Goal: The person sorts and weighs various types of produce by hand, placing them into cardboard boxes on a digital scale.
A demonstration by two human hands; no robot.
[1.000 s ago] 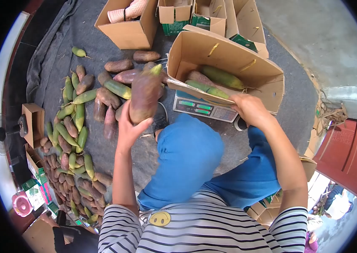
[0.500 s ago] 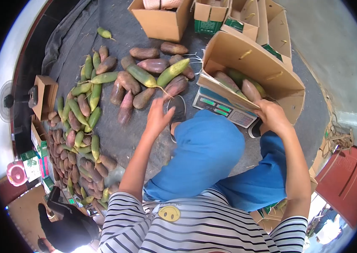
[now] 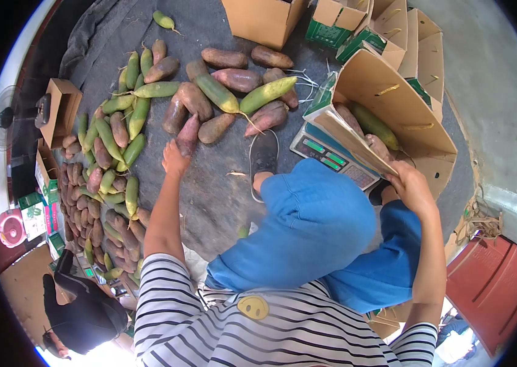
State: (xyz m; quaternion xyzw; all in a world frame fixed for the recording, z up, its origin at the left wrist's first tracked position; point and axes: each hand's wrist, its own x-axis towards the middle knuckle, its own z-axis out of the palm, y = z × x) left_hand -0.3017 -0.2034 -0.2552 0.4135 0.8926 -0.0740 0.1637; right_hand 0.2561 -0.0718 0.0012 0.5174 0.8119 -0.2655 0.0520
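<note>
While L hand meets purple root, grip unclear | R hand clasps box rim, fingers hidden

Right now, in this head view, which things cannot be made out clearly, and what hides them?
All in the head view:
- scale readout: digits too small, and the box flap covers part of it.
- box contents: its flap hides most of the roots inside.
- left hand on the purple root: the hand's back hides the fingertips.
- right hand at the box edge: grip hidden likewise.
- person at lower left: cut off by the picture's edge.
</note>
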